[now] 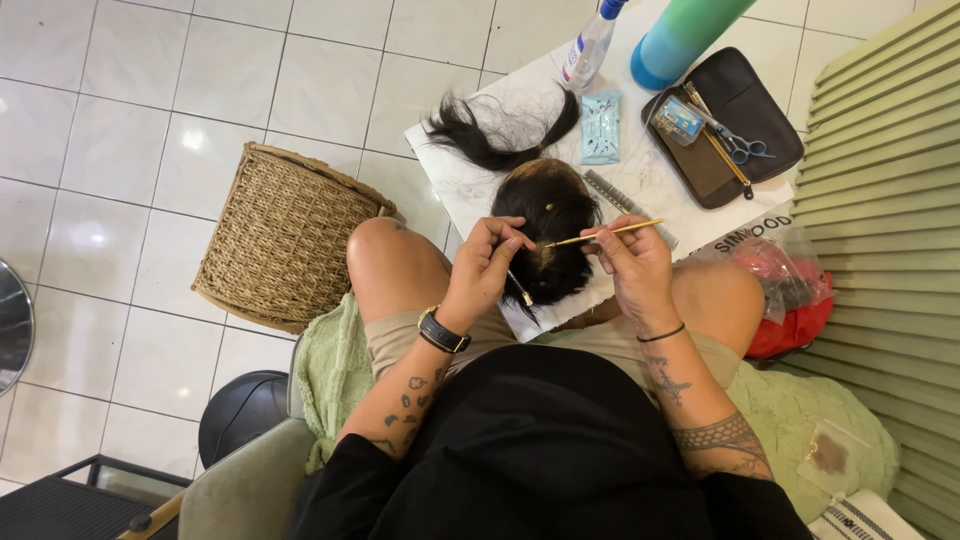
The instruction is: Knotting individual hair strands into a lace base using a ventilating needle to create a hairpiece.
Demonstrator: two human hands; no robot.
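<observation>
A black wig on a head form (548,225) stands at the near edge of a white marble table (660,175), between my knees. My right hand (632,262) pinches a thin golden needle tool (605,234) whose tip points left into the hair. My left hand (487,262) presses on the wig's left side, fingers closed on the hair, with a small metal clip (520,290) sticking out below them. A loose bundle of black hair (495,135) lies on the table behind the wig.
On the table lie a grey comb (628,205), a pale blue packet (601,128), a spray bottle (590,45), a green-blue bottle (680,35) and a dark pouch (740,105) with scissors (742,148). A wicker basket (285,235) stands left, a red bag (790,300) right.
</observation>
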